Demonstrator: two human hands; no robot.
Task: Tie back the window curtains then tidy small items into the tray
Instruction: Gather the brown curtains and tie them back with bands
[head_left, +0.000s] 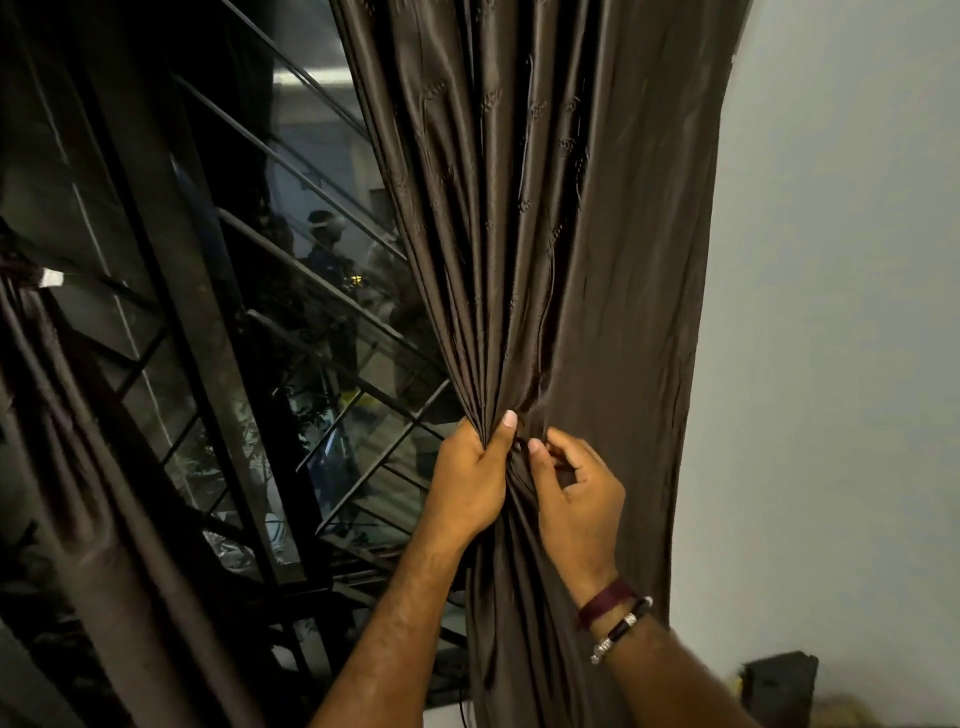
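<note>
The right curtain (545, 234) hangs in the middle of the view, between the barred window (291, 322) on the left and the wall (831, 312) on the right. It is dark brown, with a satin sheen and a faint woven pattern, and it is pulled into a narrow waist of tight pleats low in the scene. It looks soft and limp, fairly light for its length, and slick enough that gathered folds may slide apart if the hold loosens. The best place to take it is that waist, with the whole bundle circled rather than pinched at one edge, so no pleat escapes on the wall side.

The left hand (467, 478) grips the gathered folds, fingers wrapped around the bunch and thumb up against the cloth. The right hand (576, 493) sits just beside it, fingers curled, fingertips working at the cloth; whether it pinches a fold or a tie I cannot tell. Two bands (613, 613) ring the right wrist.

At the far left another curtain (78, 467) hangs, already drawn in. A dark box (779, 680) sits low at the right. No tray is in view.
</note>
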